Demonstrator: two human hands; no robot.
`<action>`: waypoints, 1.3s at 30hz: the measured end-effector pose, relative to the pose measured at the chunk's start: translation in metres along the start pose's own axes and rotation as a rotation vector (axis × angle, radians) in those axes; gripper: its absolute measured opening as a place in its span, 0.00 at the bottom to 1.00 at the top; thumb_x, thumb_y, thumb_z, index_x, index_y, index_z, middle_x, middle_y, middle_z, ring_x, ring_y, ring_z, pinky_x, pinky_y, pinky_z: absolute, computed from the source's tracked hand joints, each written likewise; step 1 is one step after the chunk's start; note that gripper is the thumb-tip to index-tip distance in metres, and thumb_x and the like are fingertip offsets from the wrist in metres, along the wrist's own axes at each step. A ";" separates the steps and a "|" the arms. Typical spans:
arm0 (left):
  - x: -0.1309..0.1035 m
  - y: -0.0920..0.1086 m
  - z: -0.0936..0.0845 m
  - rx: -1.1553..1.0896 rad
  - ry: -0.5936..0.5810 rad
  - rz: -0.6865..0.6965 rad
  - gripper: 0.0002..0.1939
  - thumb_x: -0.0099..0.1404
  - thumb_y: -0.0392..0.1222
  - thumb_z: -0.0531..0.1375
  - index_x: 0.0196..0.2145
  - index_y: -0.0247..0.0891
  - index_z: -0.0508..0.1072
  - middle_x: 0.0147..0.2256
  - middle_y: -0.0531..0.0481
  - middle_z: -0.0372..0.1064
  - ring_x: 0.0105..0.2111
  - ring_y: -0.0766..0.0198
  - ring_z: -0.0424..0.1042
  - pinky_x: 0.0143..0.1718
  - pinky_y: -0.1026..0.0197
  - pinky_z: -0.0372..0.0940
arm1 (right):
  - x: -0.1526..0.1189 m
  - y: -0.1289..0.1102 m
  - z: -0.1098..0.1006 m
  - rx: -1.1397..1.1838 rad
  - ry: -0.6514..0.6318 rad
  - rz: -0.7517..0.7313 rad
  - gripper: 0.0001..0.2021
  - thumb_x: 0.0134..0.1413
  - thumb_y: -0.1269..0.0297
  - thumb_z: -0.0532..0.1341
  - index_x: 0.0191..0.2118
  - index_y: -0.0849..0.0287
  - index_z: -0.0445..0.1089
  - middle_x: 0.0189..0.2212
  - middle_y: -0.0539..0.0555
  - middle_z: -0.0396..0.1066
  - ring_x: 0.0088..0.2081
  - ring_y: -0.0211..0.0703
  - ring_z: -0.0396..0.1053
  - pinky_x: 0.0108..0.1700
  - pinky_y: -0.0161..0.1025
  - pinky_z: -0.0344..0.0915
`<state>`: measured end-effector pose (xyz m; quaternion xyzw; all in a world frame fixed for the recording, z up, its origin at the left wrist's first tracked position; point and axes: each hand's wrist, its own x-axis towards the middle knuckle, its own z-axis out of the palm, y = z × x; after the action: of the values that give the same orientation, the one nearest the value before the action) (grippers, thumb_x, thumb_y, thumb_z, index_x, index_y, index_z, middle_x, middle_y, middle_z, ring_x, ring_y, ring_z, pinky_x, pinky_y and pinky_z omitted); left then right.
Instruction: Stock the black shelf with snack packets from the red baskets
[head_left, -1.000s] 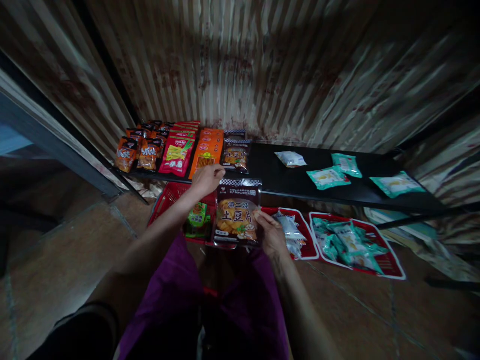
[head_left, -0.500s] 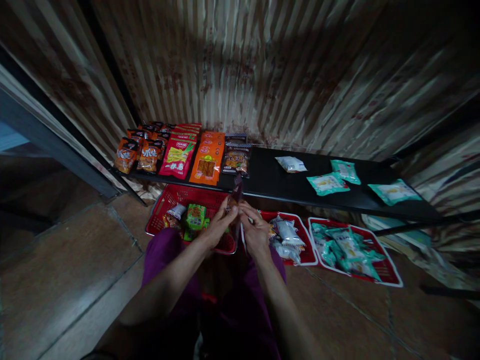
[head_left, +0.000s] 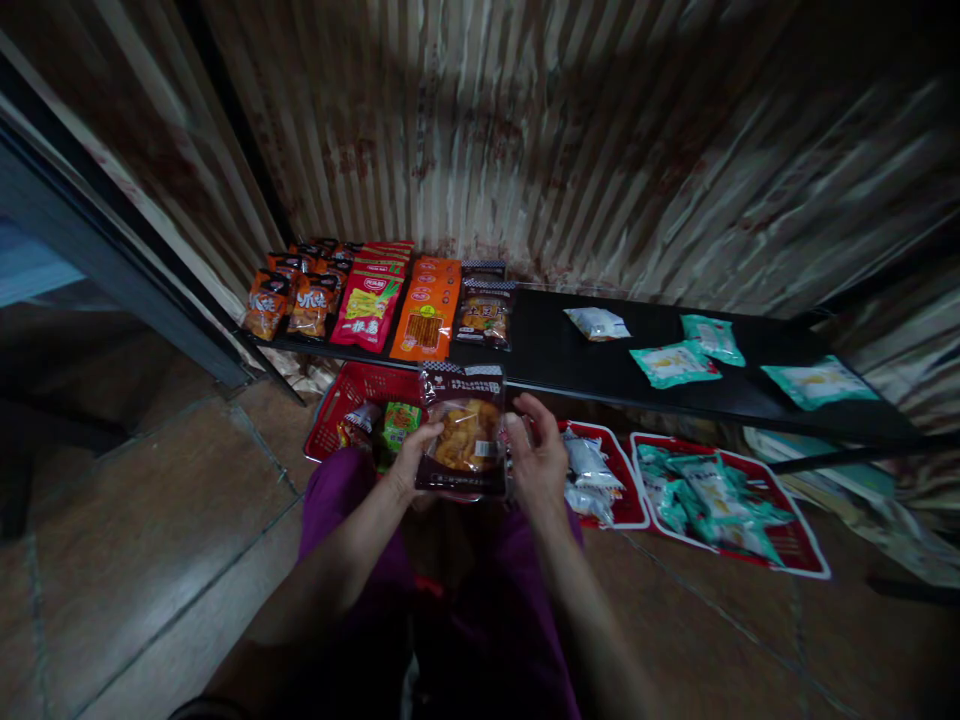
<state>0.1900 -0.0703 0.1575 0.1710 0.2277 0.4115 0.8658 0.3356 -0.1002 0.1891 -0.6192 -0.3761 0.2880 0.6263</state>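
Note:
A dark brown snack bag (head_left: pixel 466 435) with a see-through window and yellow-brown chips inside faces me, upright above my knees. My left hand (head_left: pixel 411 462) grips its left edge, thumb on the front and the other fingers hidden behind. My right hand (head_left: pixel 538 455) is beside the bag's right edge, thumb and fingers apart; whether a fingertip touches the bag I cannot tell. Beyond the bag, matching brown snack bags (head_left: pixel 484 315) stand in a row on the black shelf (head_left: pixel 555 350).
Orange chip bags (head_left: pixel 311 305), red bags (head_left: pixel 367 310) and orange packets (head_left: pixel 425 310) fill the shelf's left. A white packet (head_left: pixel 598 323) and teal packets (head_left: pixel 675 364) lie rightward. Below are red baskets (head_left: pixel 356 385) of snacks, one holding teal packets (head_left: pixel 712 500).
The brown bag, edge-on between both hands before, now has its broad front turned to me. My right hand has moved off to the right and its fingers have spread.

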 end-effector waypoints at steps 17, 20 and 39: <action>0.009 0.022 -0.010 0.242 0.150 0.124 0.16 0.50 0.42 0.66 0.38 0.38 0.73 0.38 0.49 0.73 0.38 0.62 0.71 0.42 0.59 0.62 | 0.043 0.026 -0.007 0.526 -0.193 0.544 0.13 0.29 0.61 0.73 0.26 0.56 0.73 0.26 0.48 0.77 0.30 0.39 0.73 0.38 0.36 0.70; 0.016 0.031 -0.006 0.304 0.210 0.184 0.17 0.47 0.44 0.68 0.35 0.36 0.74 0.34 0.50 0.73 0.34 0.65 0.69 0.39 0.62 0.62 | 0.043 0.024 -0.011 0.514 -0.234 0.559 0.14 0.29 0.61 0.73 0.27 0.57 0.74 0.26 0.49 0.77 0.29 0.39 0.73 0.36 0.36 0.71; 0.013 0.023 0.001 0.488 0.146 0.179 0.21 0.45 0.51 0.68 0.34 0.36 0.75 0.35 0.49 0.73 0.35 0.63 0.71 0.41 0.60 0.63 | 0.046 0.043 -0.010 0.576 -0.066 0.473 0.12 0.32 0.62 0.72 0.28 0.55 0.73 0.27 0.46 0.76 0.31 0.36 0.72 0.39 0.35 0.69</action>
<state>0.1831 -0.0467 0.1659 0.3638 0.3661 0.4305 0.7404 0.3735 -0.0653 0.1520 -0.4776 -0.1461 0.5387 0.6785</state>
